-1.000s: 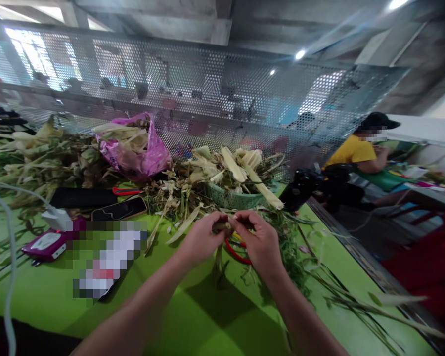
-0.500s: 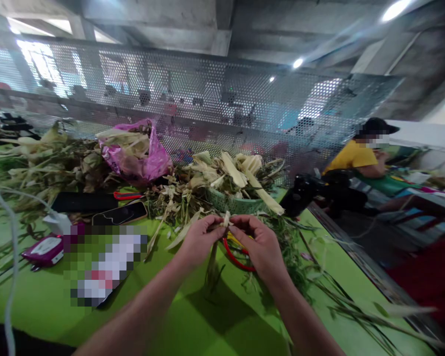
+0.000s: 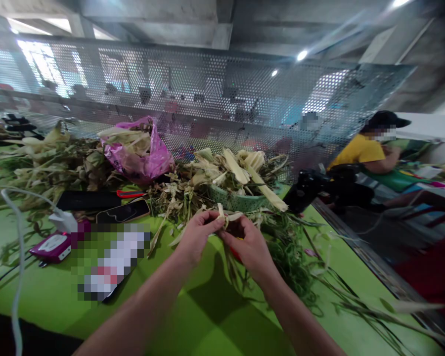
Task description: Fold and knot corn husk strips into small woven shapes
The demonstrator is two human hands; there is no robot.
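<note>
Between my two hands is a small piece of pale corn husk point(image 3: 221, 211), with light strips sticking up and out past the fingertips. My left hand point(image 3: 200, 233) is closed, thumb and fingers pinching it from the left. From the other side my right hand point(image 3: 245, 238) grips it too, its fingers curled behind the husk. Darker dry strands hang down below the hands. Something red, partly hidden by my right hand, lies on the table under it. Just beyond the hands stands a green basket point(image 3: 241, 201) heaped with husks.
A pink plastic bag point(image 3: 144, 160) of husks, phones point(image 3: 123, 212), a red-handled tool point(image 3: 130, 194) and a purple power strip point(image 3: 52, 246) lie to the left. Green strands point(image 3: 292, 262) and a black camera-like device point(image 3: 304, 190) are at right. A person in yellow point(image 3: 359, 151) sits beyond.
The husk piece has turned between my fingers, and a light strip now points out to the right. My right hand has shifted slightly left, covering more of the red thing. The view has swung a little.
</note>
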